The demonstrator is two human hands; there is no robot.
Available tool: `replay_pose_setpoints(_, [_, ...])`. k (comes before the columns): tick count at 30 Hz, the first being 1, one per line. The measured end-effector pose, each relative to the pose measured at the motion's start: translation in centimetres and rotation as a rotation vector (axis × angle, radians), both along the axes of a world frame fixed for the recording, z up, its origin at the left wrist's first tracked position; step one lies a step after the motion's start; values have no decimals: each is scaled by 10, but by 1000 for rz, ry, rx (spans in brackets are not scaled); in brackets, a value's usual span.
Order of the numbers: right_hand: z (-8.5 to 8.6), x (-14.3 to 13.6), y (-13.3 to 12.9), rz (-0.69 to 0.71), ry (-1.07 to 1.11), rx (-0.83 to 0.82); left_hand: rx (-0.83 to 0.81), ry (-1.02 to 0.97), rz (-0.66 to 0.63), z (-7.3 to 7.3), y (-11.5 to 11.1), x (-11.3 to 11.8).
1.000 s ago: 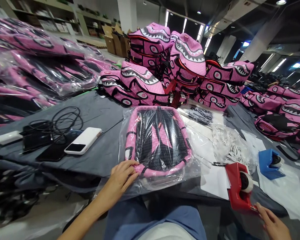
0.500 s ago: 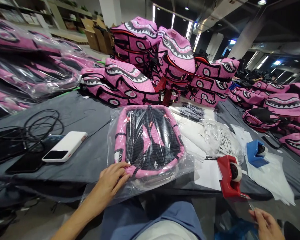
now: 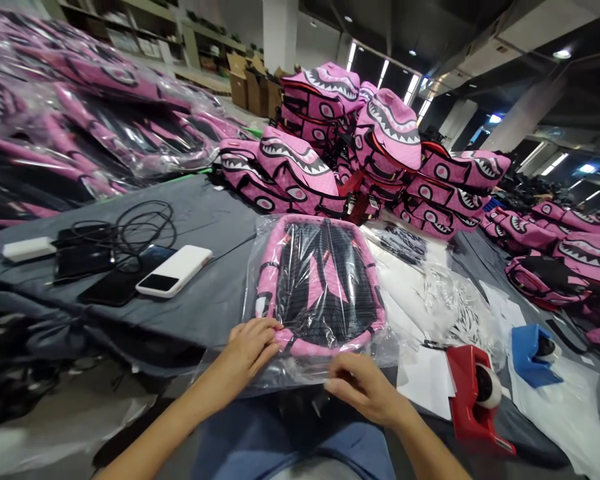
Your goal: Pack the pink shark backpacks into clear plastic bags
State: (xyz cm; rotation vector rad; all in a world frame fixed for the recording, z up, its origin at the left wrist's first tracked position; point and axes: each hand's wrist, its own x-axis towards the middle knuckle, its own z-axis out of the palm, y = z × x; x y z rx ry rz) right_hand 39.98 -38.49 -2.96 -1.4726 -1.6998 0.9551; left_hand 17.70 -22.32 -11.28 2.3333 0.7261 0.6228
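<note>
Returning from the red tape dispenser (image 3: 473, 400), right hand (image 3: 367, 390) pinches the bag's open edge; left hand (image 3: 250, 347), fingers flat, pins the bagged pink backpack (image 3: 323, 287) on the tabletop (image 3: 205, 227).

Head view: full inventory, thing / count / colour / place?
bagged backpack: one, pink and black, in clear plastic, centre of table
loose backpacks: many, pink shark-mouth print, piled behind
bagged stock: many, pink, stacked far left
power bank: one, white, left on table
phones and cables: several, black, left
tape dispensers: red, blue, right
table: grey cover
left hand: on bag's near left edge
right hand: fingers at bag's near edge
</note>
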Motion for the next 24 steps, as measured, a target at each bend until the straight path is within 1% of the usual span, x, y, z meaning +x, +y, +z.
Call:
replay_pose_setpoints(1, [8, -3, 25, 148, -192, 61, -1, 1, 1, 1, 0, 1])
replay_pose_setpoints(2, [13, -5, 49, 256, -372, 98, -3, 0, 4, 2, -1, 2])
replay_pose_setpoints(3, [15, -6, 70, 338, -531, 105, -5, 0, 7, 4, -2, 2])
replay_pose_setpoints(4, [15, -7, 89, 389, -659, 86, -7, 1, 11, 4, -2, 3])
replay_pose_setpoints(5, [13, -7, 105, 405, -753, 43, -9, 2, 17, 5, -3, 3])
replay_pose_setpoints(6, [10, -6, 118, 388, -808, -10, -9, 2, 24, 6, -4, 4])
replay_pose_setpoints(8, [7, 1, 134, 300, -799, -118, -10, 6, 29, 6, -4, 4])
replay_pose_setpoints(9, [7, 5, 137, 246, -755, -166, -11, 9, 28, 6, -4, 3])
replay_pose_setpoints(11, [10, 14, 134, 122, -683, -216, -13, 12, 26, 6, -4, 3])
replay_pose_setpoints(12, [13, 16, 129, 60, -669, -209, -12, 12, 25, 7, -4, 2])
replay_pose_setpoints(14, [16, 14, 114, -18, -657, -119, -7, 11, 27, 7, -3, 1])
replay_pose_setpoints(15, [15, 9, 106, -7, -654, -58, -3, 12, 27, 7, -3, 1])
replay_pose_setpoints(16, [13, 3, 99, 38, -658, -10, 0, 14, 29, 7, -3, 1])
replay_pose_setpoints(18, [2, -13, 91, 149, -709, -1, 2, 27, 35, 5, -2, 1])
replay_pose_setpoints(19, [-5, -21, 92, 177, -759, -32, 1, 38, 37, 5, -2, 1])
replay_pose_setpoints(21, [-17, -32, 100, 172, -853, -110, -3, 61, 40, 4, -2, 2])
replay_pose_setpoints(23, [-24, -36, 113, 145, -872, -147, -6, 78, 49, 8, -2, 3])
replay_pose_setpoints(24, [-25, -34, 117, 126, -844, -149, -13, 78, 57, 12, -1, 2])
